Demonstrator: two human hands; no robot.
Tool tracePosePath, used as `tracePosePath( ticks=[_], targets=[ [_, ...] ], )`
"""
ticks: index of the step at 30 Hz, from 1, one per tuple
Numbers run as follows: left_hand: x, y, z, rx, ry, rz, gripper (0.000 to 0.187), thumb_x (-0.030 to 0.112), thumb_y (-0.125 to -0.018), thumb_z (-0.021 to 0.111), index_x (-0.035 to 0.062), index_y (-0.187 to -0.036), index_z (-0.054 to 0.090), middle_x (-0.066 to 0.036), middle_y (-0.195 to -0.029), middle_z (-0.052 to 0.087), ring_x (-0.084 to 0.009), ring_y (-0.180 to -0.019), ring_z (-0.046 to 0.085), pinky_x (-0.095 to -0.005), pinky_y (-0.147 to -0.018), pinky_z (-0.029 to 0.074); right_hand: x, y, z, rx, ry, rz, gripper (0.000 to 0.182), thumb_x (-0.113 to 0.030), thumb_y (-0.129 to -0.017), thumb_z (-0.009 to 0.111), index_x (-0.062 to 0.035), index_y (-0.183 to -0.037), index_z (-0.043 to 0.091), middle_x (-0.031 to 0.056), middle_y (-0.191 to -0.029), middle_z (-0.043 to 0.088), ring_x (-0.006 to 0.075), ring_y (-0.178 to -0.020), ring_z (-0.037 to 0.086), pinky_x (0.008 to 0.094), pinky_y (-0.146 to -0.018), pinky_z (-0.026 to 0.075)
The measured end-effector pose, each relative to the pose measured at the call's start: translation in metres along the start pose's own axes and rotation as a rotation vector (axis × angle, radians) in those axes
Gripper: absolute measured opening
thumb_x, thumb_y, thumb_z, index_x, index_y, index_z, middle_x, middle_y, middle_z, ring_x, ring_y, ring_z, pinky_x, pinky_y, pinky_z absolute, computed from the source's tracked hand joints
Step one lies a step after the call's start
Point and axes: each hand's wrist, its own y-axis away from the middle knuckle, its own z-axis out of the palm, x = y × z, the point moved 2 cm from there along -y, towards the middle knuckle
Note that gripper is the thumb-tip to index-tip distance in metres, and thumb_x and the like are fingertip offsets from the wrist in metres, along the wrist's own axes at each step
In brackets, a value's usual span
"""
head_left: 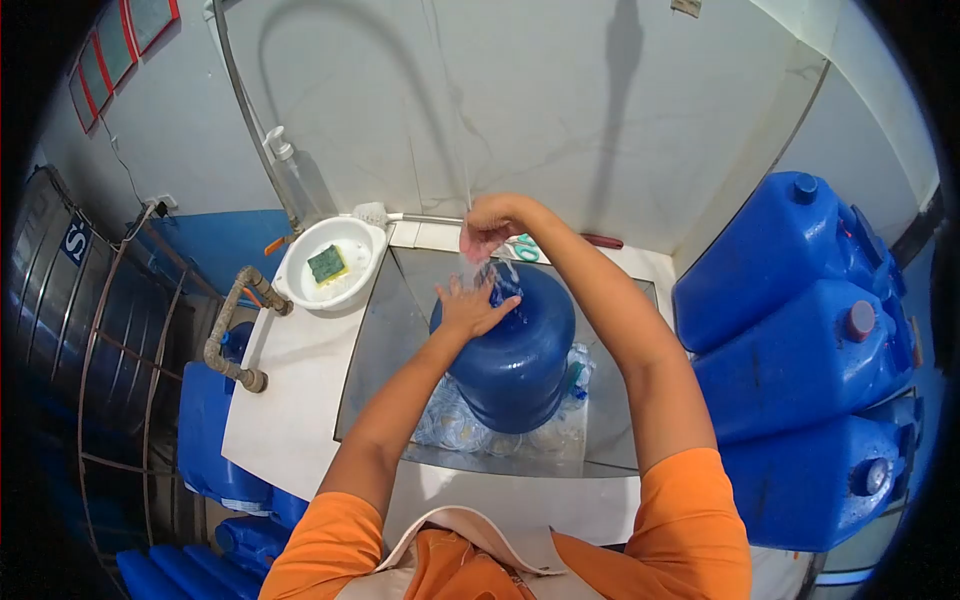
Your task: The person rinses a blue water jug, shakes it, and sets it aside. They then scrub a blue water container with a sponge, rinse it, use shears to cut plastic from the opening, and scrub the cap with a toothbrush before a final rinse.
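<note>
Both hands work at the top of the blue water jug (515, 355), which stands in the steel sink (385, 330) directly in front of me. My left hand (470, 305) lies flat and spread against the jug's upper shoulder, fingers extended, gripping nothing. My right hand (487, 225) is held above the jug's top with fingers curled loosely; water runs down past it onto the jug, and I cannot tell whether it grasps anything.

Legible writing: none on the jug. A plate on the metal tank (60, 300) at far left carries a single letter that reads like "S".

Surroundings: clear plastic bottles (455, 425) lie in the sink around the jug's base. A white bowl (330, 265) with a green-and-yellow sponge (327, 264) sits on the counter left of the sink, near a pump dispenser bottle (285, 170). Stacked blue jerrycans (800, 330) stand to the right, close beside the sink. My forearms partly cover the jug's top.
</note>
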Motion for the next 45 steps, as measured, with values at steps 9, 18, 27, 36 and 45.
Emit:
tracePosePath(
  ticks=[9, 18, 27, 36, 45],
  targets=[
    [-0.017, -0.018, 0.023, 0.169, 0.159, 0.221, 0.087, 0.067, -0.077, 0.050, 0.0072, -0.139, 0.033, -0.023, -0.141, 0.032, -0.0367, -0.130, 0.032, -0.0457, -0.106, 0.027, 0.019, -0.028, 0.003, 0.026, -0.199, -0.001, 0.023, 0.004, -0.076, 0.045, 0.0040, -0.088, 0.064, 0.0151, -0.082, 0.067, 0.0219, -0.070, 0.067, 0.0292, -0.061, 0.054],
    [-0.026, 0.064, 0.019, 0.236, 0.106, 0.524, 0.082, 0.057, -0.074, 0.060, 0.0076, -0.136, 0.038, -0.018, -0.135, 0.041, -0.0368, -0.118, 0.042, -0.0459, -0.100, 0.031, 0.086, 0.008, 0.005, 0.341, -0.270, -0.130, 0.012, -0.005, -0.072, 0.055, -0.0011, -0.069, 0.066, 0.0101, -0.061, 0.063, 0.0167, -0.053, 0.061, 0.0297, -0.048, 0.048],
    [-0.001, 0.087, 0.021, 0.243, 0.067, 0.415, 0.077, 0.049, -0.075, 0.061, 0.0064, -0.135, 0.038, -0.018, -0.137, 0.038, -0.0427, -0.117, 0.038, -0.0504, -0.098, 0.031, 0.591, -0.130, 0.135, 0.192, 0.158, 0.422, 0.024, -0.024, -0.067, 0.065, -0.0052, -0.081, 0.071, 0.0163, -0.091, 0.067, 0.0281, -0.076, 0.065, 0.0415, -0.069, 0.052],
    [0.000, 0.081, 0.016, 0.196, 0.055, 0.409, 0.076, 0.046, -0.074, 0.063, 0.0058, -0.134, 0.038, -0.020, -0.136, 0.038, -0.0435, -0.119, 0.037, -0.0515, -0.100, 0.029, 0.558, -0.089, 0.194, 0.663, 0.085, 0.470, 0.042, -0.029, -0.074, 0.056, 0.0019, -0.101, 0.065, 0.0249, -0.113, 0.058, 0.0384, -0.107, 0.055, 0.0437, -0.096, 0.039],
    [-0.001, 0.086, 0.015, 0.220, 0.052, 0.418, 0.075, 0.042, -0.075, 0.062, 0.0070, -0.136, 0.035, -0.019, -0.137, 0.036, -0.0432, -0.119, 0.036, -0.0513, -0.100, 0.029, 0.347, 0.067, 0.005, 0.521, -0.353, 0.046, 0.024, -0.008, -0.074, 0.058, 0.0011, -0.095, 0.064, 0.0102, -0.070, 0.064, 0.0184, -0.052, 0.062, 0.0303, -0.054, 0.050]
  ],
)
